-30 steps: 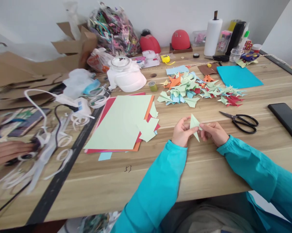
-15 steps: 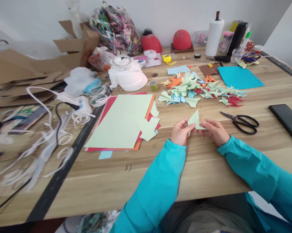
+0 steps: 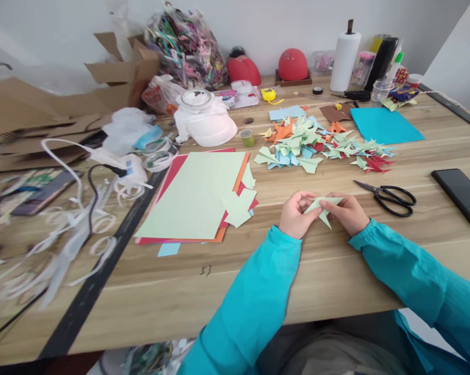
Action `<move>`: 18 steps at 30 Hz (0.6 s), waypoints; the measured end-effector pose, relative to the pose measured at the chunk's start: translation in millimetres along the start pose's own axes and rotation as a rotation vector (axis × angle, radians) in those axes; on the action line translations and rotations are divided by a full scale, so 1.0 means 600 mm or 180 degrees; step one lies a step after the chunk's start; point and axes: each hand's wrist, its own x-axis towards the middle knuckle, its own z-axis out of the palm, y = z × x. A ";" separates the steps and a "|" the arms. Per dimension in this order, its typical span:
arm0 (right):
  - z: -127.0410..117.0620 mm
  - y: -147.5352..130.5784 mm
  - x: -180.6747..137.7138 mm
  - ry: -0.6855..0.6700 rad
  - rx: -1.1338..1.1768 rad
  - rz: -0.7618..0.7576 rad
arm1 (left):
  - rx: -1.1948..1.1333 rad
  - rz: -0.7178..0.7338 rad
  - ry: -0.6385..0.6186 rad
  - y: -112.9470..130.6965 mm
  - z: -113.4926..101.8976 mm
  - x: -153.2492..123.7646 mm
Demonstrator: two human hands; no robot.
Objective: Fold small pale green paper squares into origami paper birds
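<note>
Between my two hands is a small pale green folded paper [image 3: 325,204], with pointed tips showing to the right and downward. My left hand [image 3: 297,214] pinches its left side, thumb on top. From the other side my right hand [image 3: 349,212] grips it with the thumb pressed against the fold; some of its fingers are hidden behind. Beyond the hands lies a heap of folded paper cranes [image 3: 301,138] in green, orange, blue and red. To the left, large green sheets [image 3: 192,195] lie on red and orange ones, with small green paper pieces [image 3: 240,207] at their edge.
Black-handled scissors [image 3: 391,198] and a black phone [image 3: 459,195] lie to the right. A turquoise paper stack [image 3: 387,125] sits at the back right. White cables and a power strip [image 3: 131,169] spread on the left, near cardboard [image 3: 63,104]. A tape roll [image 3: 247,137] stands mid-table.
The folded paper has turned in my hands: its tip pointed up before, and now one point reaches right and another down. My right hand has closed in toward my left.
</note>
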 end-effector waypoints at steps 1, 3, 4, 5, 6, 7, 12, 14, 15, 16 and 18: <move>0.000 -0.001 0.000 0.0016 -0.0055 -0.0009 | 0.0017 0.0018 0.0012 0.000 0.000 -0.001; -0.001 -0.001 0.000 0.0058 -0.0066 -0.0026 | -0.0001 0.0013 0.0009 0.001 0.000 -0.001; -0.001 -0.001 0.000 0.0069 -0.0001 -0.0030 | -0.0058 -0.0011 0.0004 0.001 -0.002 -0.001; -0.002 0.000 0.001 0.0076 0.0102 -0.0019 | -0.0147 -0.0038 0.0005 0.000 -0.003 0.000; -0.002 0.000 0.002 0.0093 0.0224 0.0009 | -0.0253 -0.0068 0.0020 -0.001 -0.006 0.002; -0.003 0.000 0.002 0.0118 0.0353 0.0056 | -0.0354 -0.0090 0.0025 -0.002 -0.008 0.003; -0.002 -0.009 0.005 0.0326 0.0839 0.0352 | -0.0358 0.0042 0.0168 -0.004 -0.015 0.007; -0.001 -0.014 0.005 0.0346 0.0968 0.0402 | -0.0234 0.0156 0.0140 -0.005 -0.012 0.006; 0.000 -0.016 0.004 0.0336 0.1013 0.0419 | -0.0138 0.0249 0.0108 -0.005 -0.011 0.005; 0.000 -0.017 0.004 0.0315 0.1048 0.0428 | -0.0016 0.0379 0.0071 -0.006 -0.009 0.005; 0.001 -0.018 0.003 0.0259 0.1073 0.0431 | 0.0275 0.0715 -0.0023 -0.008 -0.007 0.003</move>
